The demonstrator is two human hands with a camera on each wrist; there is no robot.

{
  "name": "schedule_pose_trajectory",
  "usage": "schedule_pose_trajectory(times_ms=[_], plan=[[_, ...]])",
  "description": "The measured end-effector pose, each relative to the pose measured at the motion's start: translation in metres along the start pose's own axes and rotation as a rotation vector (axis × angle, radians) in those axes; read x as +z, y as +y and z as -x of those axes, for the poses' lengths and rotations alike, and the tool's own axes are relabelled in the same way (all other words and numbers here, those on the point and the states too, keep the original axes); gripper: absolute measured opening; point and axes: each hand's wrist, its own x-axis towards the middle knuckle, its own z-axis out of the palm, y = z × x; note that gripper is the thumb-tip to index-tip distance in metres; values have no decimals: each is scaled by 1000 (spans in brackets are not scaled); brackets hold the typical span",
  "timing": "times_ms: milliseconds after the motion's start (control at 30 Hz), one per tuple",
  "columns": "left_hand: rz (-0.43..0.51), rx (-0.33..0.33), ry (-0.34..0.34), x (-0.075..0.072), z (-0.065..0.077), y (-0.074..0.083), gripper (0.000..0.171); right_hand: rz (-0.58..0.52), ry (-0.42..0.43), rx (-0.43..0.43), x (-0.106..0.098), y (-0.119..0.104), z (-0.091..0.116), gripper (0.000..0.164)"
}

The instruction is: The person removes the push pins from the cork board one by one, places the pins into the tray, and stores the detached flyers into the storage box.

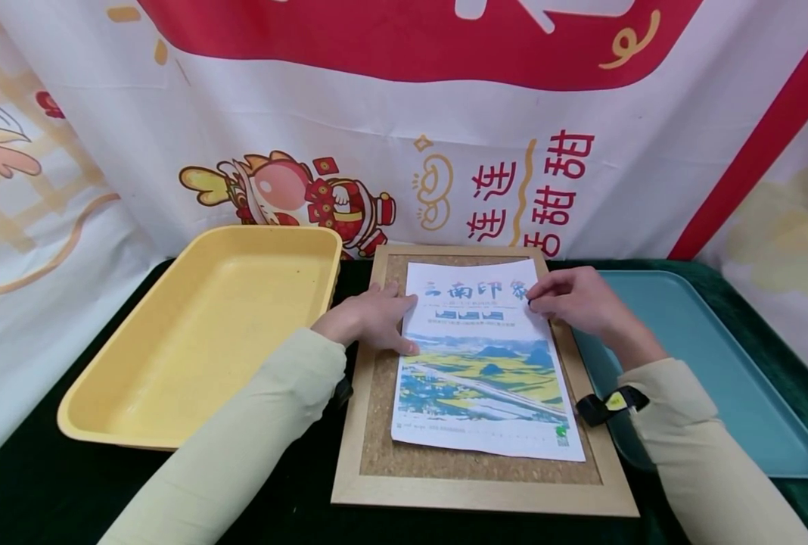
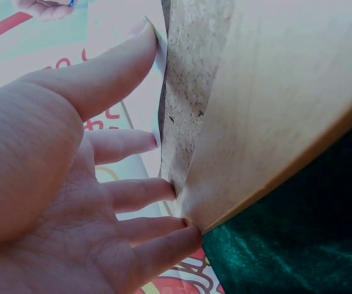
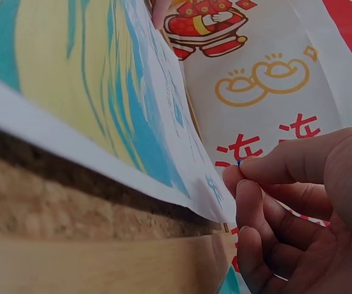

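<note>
A printed poster with blue lettering and a yellow-and-blue landscape lies on a cork board with a pale wooden frame. Spread fairly straight, my left hand rests at the poster's left edge, its thumb on the paper. In the left wrist view, the other fingertips reach the sheet's edge and the board's frame. At the poster's upper right, my right hand pinches a small blue pushpin between thumb and index finger. Most of that pushpin is hidden by the fingertips.
A deep yellow tray stands left of the board, under part of the left forearm's view. To the right lies a flat blue tray, partly behind the right arm. Dark green cloth covers the table; a printed white backdrop hangs behind.
</note>
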Motion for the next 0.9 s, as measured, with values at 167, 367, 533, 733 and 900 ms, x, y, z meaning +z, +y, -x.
schedule_pose_trajectory(times_ms=[167,367,533,733,900], plan=[[1,-2,0,0,-1,0,93,-8,0,15,-3,3,-1,28],[3,2,-1,0,-1,1,93,-10,1,26,-7,9,-1,30],[-1,2,-1,1,-1,0,93,-13,8,18,-9,12,-3,29],[-10,1,5,1,-2,0,93,-37,27,22,-11,15,-4,30],[-18,7,6,1,-3,-1,93,-31,44,31,-14,19,-4,33]])
